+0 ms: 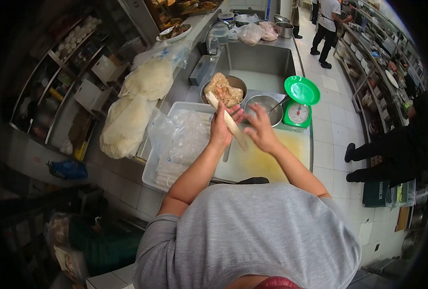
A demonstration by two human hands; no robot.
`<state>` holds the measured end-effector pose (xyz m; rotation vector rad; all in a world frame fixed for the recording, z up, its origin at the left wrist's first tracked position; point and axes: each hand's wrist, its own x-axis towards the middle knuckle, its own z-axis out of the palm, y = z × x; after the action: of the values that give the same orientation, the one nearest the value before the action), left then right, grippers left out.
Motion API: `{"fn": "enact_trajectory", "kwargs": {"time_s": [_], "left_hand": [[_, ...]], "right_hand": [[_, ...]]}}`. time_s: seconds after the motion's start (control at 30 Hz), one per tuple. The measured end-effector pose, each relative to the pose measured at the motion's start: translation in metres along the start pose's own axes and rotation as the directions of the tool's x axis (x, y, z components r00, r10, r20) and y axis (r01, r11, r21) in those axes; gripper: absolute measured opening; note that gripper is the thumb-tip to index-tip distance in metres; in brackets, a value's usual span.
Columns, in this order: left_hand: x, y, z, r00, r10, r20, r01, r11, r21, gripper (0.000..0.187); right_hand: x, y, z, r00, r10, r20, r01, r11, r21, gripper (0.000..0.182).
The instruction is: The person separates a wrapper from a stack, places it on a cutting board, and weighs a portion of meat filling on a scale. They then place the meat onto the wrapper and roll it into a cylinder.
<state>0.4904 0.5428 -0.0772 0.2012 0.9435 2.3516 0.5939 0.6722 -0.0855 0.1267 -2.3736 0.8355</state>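
A long, pale, uncooked spring roll (234, 129) lies slanted across my left hand (220, 130), which has hold of it above the work surface. To its right, my right hand (262, 130) is raised with fingers spread and nothing in it. Below is a white cutting board (284, 154) with a yellowish surface. On the left, a white plastic tub (146, 168) contains more rolls (168, 179), partly covered by clear plastic (182, 139). Just beyond my hands, a lump of minced filling (223, 90) sits in a metal bowl (245, 89).
Round wrapper sheets (149, 79) are stacked at the left edge. A second metal bowl (256, 102) with a spoon stands beside a green scale (298, 114) topped by a green plate (302, 90). Behind them is a sink (257, 60). People stand along the right aisle near shelving (375, 72).
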Motion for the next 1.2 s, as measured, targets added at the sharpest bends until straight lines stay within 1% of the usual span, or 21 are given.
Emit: {"fn": "enact_trajectory", "kwargs": {"time_s": [0.07,0.17,0.27,0.4,0.47,0.5,0.57,0.6,0.63,0.67,0.73,0.77,0.8,0.87,0.93,0.97,1.07,1.1,1.2], "left_hand": [[0.005,-0.006,-0.001,1.0,0.009,0.026,-0.007,0.998,-0.06,0.04],[-0.005,0.0,0.013,0.998,0.02,0.055,-0.017,0.999,-0.044,0.041],[-0.011,-0.004,0.018,0.996,-0.038,0.086,0.043,0.998,-0.052,0.044],[-0.02,0.007,0.034,0.978,-0.06,0.201,0.095,0.981,-0.17,0.044],[-0.018,0.016,0.035,0.987,-0.026,0.156,0.046,0.991,-0.128,0.042],[-0.017,0.02,0.034,0.991,-0.007,0.133,0.021,0.994,-0.108,0.041],[-0.016,0.023,0.027,0.985,0.03,0.17,-0.018,0.997,-0.07,0.038],[-0.016,0.024,0.025,0.981,0.047,0.187,-0.038,0.998,-0.051,0.037],[-0.018,0.021,0.026,0.981,0.062,0.185,-0.052,0.997,-0.057,0.029],[-0.022,0.021,0.031,0.977,0.093,0.193,-0.106,0.993,0.055,0.026],[-0.029,0.019,0.038,0.964,0.149,0.22,-0.208,0.939,0.274,0.023],[-0.029,0.018,0.043,0.948,0.214,0.238,-0.277,0.92,0.279,0.018],[-0.028,0.018,0.042,0.944,0.213,0.253,-0.29,0.9,0.324,0.018],[-0.025,0.014,0.035,0.936,0.21,0.281,-0.315,0.855,0.411,0.019],[-0.024,0.006,0.034,0.946,0.218,0.239,-0.316,0.781,0.538,0.022],[-0.025,0.003,0.034,0.95,0.224,0.218,-0.311,0.738,0.599,0.024],[-0.028,-0.008,0.038,0.906,0.335,0.259,-0.416,0.592,0.69,0.028],[-0.029,-0.01,0.037,0.894,0.344,0.286,-0.438,0.548,0.713,0.028],[-0.025,-0.02,0.031,0.853,0.389,0.349,-0.51,0.475,0.717,0.027]], "right_hand": [[-0.006,-0.03,0.003,0.992,-0.104,0.071,0.12,0.951,-0.284,0.063],[-0.017,-0.039,0.019,0.999,-0.036,0.014,0.039,0.953,-0.299,0.075],[-0.006,-0.045,0.016,0.997,-0.079,-0.018,0.069,0.947,-0.315,0.081],[0.001,-0.051,0.005,0.993,-0.12,0.001,0.109,0.895,-0.433,0.082],[-0.005,-0.049,-0.003,0.988,-0.151,0.03,0.146,0.864,-0.482,0.081],[-0.012,-0.045,-0.005,0.992,-0.123,0.02,0.119,0.89,-0.441,0.077],[-0.023,-0.04,-0.007,0.997,-0.071,0.007,0.068,0.932,-0.355,0.072],[-0.023,-0.041,-0.007,0.996,0.093,0.011,-0.093,0.994,-0.054,0.072],[-0.023,-0.044,-0.007,0.967,0.247,0.066,-0.256,0.935,0.246,0.072],[-0.023,-0.046,-0.009,0.914,0.372,0.164,-0.401,0.761,0.51,0.074],[-0.027,-0.036,-0.002,0.911,0.383,0.154,-0.403,0.743,0.535,0.075],[-0.026,-0.037,-0.004,0.929,0.356,0.097,-0.354,0.788,0.504,0.075],[-0.025,-0.039,-0.005,0.944,0.329,0.038,-0.308,0.829,0.467,0.075],[-0.024,-0.048,-0.017,0.974,0.165,-0.155,-0.122,0.959,0.256,0.072],[-0.02,-0.056,-0.03,0.981,-0.015,-0.196,0.028,0.998,0.06,0.065],[-0.019,-0.058,-0.034,0.974,-0.107,-0.202,0.101,0.994,-0.04,0.062],[-0.018,-0.062,-0.038,0.975,-0.204,-0.084,0.178,0.953,-0.246,0.057],[-0.019,-0.062,-0.035,0.986,-0.155,-0.066,0.134,0.958,-0.255,0.06],[-0.02,-0.064,-0.033,0.99,-0.114,-0.085,0.077,0.933,-0.353,0.06]]}}
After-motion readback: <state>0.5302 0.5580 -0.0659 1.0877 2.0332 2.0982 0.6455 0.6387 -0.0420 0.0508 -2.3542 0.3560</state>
